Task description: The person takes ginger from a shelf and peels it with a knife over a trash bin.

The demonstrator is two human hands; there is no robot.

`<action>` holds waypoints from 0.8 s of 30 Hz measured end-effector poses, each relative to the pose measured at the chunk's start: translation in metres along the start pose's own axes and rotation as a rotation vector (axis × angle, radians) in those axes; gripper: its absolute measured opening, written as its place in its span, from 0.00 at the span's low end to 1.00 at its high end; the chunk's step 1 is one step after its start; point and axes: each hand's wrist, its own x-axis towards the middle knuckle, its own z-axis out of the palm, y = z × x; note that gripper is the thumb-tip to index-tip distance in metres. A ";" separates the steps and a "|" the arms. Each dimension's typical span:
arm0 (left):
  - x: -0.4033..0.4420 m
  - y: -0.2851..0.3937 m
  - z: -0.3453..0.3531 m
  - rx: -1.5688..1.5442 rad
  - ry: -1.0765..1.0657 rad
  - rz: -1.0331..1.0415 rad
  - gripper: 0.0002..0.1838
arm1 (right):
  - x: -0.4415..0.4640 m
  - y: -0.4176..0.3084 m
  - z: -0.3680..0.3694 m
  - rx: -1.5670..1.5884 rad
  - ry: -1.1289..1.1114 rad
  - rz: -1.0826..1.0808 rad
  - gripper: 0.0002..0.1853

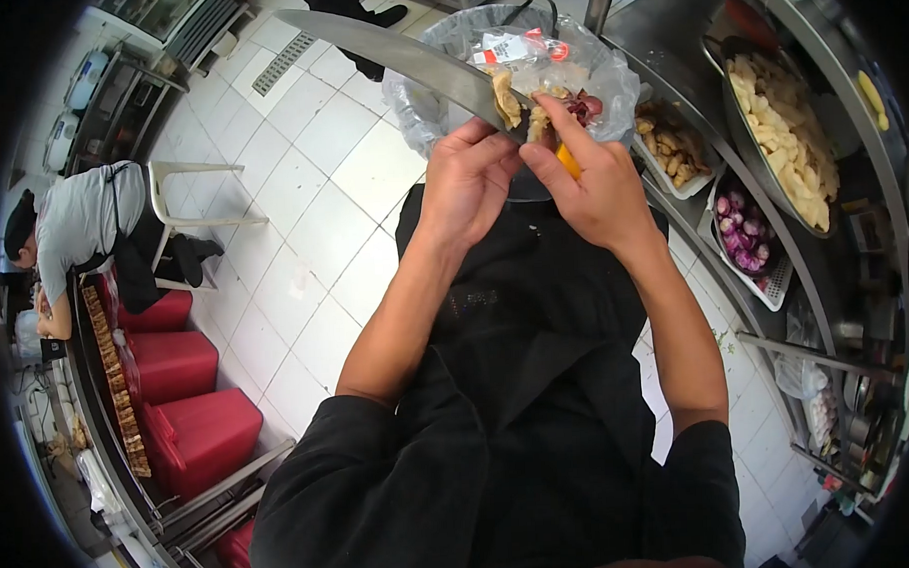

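A large knife (407,67) with a wide steel blade points to the upper left. Its yellow handle (568,161) shows beneath my right hand (596,179), which is closed around it with the index finger stretched toward the blade. My left hand (469,178) is closed at the heel of the blade, beside a pale knobbly piece of ginger (508,100); the blade hides part of its grip. Below both hands is a bin lined with a clear bag (613,86), holding plastic packaging (511,48) and reddish-purple peelings (583,106).
At right, shelves carry a big bowl of peeled pale pieces (779,122), a tray of unpeeled ginger (670,146) and a basket of purple onions (743,229). At left, a co-worker (97,211) bends over a counter near a white chair (161,199) and red bins (205,438). Another person's legs (350,27) show at top.
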 end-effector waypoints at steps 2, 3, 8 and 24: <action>0.001 0.001 0.002 -0.036 -0.027 -0.014 0.18 | 0.000 -0.001 -0.002 0.036 0.001 0.014 0.35; 0.003 0.000 0.001 -0.017 -0.042 -0.012 0.19 | -0.001 -0.002 -0.002 0.041 -0.002 0.019 0.35; 0.009 0.002 -0.002 0.031 -0.092 -0.016 0.23 | -0.002 -0.011 -0.009 0.035 -0.081 0.049 0.38; 0.010 0.004 0.000 -0.152 -0.098 -0.090 0.16 | -0.004 -0.009 -0.012 -0.023 -0.066 0.008 0.38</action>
